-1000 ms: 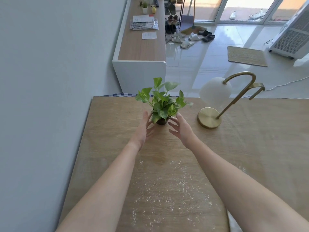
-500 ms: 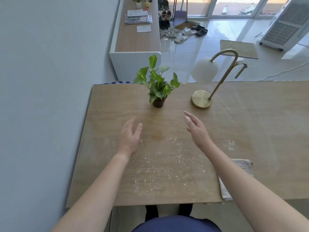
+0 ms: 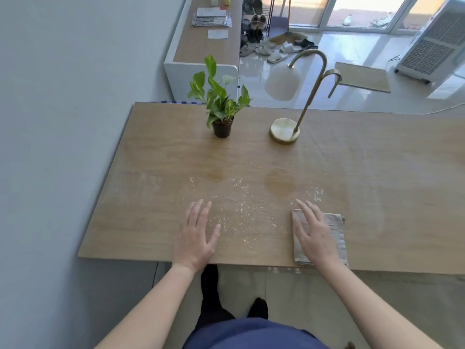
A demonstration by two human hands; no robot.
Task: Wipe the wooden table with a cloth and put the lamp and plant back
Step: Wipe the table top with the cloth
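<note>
A plain pale grey wall (image 3: 63,122) fills the left side. Along it stands a low white sideboard (image 3: 201,49) with a wooden top, carrying papers (image 3: 211,17) and small pots at its far end. Beside it, shoes and white sandals (image 3: 276,56) lie scattered on a glossy white tiled floor (image 3: 352,46). A woven doormat (image 3: 362,76) lies before sliding glass doors (image 3: 359,11), through which bright daylight pours. A white air cooler (image 3: 435,46) stands at the right, with a white cable (image 3: 450,108) trailing across the floor.
</note>
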